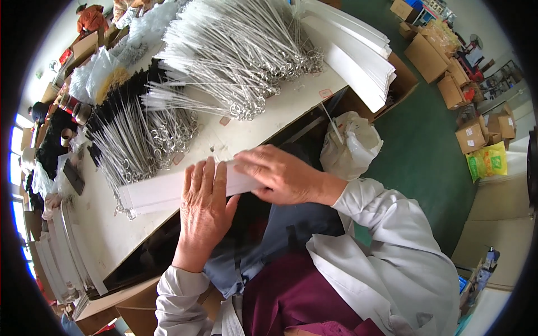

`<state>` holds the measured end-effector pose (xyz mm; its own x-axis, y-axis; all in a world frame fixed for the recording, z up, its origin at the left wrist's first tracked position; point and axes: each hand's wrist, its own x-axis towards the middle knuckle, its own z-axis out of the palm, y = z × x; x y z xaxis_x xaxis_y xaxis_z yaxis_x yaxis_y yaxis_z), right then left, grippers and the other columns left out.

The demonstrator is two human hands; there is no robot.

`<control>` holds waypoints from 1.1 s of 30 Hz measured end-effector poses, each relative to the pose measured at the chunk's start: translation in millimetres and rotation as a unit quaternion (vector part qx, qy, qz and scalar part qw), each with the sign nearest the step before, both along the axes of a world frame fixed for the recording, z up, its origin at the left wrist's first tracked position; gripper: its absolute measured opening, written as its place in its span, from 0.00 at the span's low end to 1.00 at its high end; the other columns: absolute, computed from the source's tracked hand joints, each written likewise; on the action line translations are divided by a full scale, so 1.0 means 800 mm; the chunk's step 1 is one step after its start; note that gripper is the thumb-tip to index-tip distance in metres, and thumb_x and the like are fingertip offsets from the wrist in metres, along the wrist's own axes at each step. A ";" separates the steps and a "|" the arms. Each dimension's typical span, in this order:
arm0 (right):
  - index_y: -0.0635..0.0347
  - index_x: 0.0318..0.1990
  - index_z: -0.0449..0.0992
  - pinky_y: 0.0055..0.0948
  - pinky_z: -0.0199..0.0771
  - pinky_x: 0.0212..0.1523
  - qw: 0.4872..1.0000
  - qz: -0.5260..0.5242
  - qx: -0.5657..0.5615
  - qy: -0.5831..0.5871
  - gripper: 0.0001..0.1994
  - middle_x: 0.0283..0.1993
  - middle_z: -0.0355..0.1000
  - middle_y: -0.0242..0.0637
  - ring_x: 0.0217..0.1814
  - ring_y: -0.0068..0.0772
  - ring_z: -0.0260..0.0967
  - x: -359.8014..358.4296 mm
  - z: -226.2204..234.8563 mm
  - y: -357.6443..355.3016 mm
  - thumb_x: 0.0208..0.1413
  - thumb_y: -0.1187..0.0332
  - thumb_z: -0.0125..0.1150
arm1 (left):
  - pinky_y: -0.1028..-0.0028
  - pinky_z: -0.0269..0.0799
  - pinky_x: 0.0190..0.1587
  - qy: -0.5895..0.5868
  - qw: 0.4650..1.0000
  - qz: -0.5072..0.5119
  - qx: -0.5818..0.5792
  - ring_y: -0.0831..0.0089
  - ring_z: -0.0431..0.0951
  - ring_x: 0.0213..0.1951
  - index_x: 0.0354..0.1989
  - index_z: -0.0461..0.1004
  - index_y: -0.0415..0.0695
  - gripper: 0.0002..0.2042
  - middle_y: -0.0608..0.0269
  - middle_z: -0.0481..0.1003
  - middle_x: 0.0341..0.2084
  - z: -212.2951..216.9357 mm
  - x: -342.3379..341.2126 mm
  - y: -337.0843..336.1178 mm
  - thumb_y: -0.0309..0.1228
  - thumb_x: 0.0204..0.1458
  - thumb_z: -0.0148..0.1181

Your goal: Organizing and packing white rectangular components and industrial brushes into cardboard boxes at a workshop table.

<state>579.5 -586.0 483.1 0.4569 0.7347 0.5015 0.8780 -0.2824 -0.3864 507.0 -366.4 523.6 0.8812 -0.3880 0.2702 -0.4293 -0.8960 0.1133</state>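
Note:
A long, narrow white cardboard box (154, 194) lies along the near edge of the table, its right end jutting past the edge. My left hand (204, 207) rests on its middle, fingers stretched out flat and thumb apart. Closed round its right end is my right hand (280, 173), slightly blurred, with its thumb side partly hidden. Just beyond the box lies a bunch of wire-handled brushes (126, 137) with black bristles and looped ends. A much bigger pile of wire brushes (235, 50) with white bristles spreads behind, loops toward me.
Flat white cardboard pieces (353, 50) are stacked at the table's far right corner, with more white strips (61, 252) at the left. A white sack (350, 145) stands beside the table. Brown cartons (428, 56) line the green floor (409, 134). Another person (92, 19) is far left.

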 end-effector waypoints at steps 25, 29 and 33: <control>0.70 0.49 0.75 0.34 0.78 0.40 0.943 -0.170 0.105 0.266 0.18 0.43 0.77 0.47 0.37 0.41 0.78 -0.015 -0.042 0.072 0.53 0.70 0.70 | 0.60 0.74 0.52 0.001 0.994 0.110 -0.005 0.52 0.77 0.50 0.60 0.68 0.35 0.34 0.49 0.75 0.48 -0.058 -0.001 0.053 0.31 0.41 0.72; 0.71 0.42 0.78 0.27 0.78 0.34 0.850 -0.113 0.192 0.478 0.15 0.32 0.79 0.40 0.33 0.25 0.78 -0.007 -0.043 0.069 0.57 0.65 0.70 | 0.60 0.74 0.53 0.029 0.993 0.110 -0.018 0.52 0.76 0.50 0.61 0.67 0.35 0.35 0.49 0.74 0.48 -0.063 -0.010 0.056 0.31 0.41 0.72; 0.71 0.42 0.78 0.20 0.73 0.23 0.750 -0.068 0.133 0.644 0.18 0.29 0.76 0.35 0.24 0.21 0.74 0.010 -0.019 0.057 0.58 0.60 0.69 | 0.60 0.74 0.53 0.013 0.995 0.097 -0.028 0.53 0.76 0.50 0.62 0.67 0.36 0.36 0.49 0.74 0.50 -0.069 -0.014 0.062 0.31 0.41 0.72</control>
<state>587.8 -540.6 468.1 0.7496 0.5898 -0.3004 -0.3029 -0.0979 -0.9480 495.5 -316.6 468.2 0.9451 -0.1944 0.2626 -0.2445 -0.9539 0.1739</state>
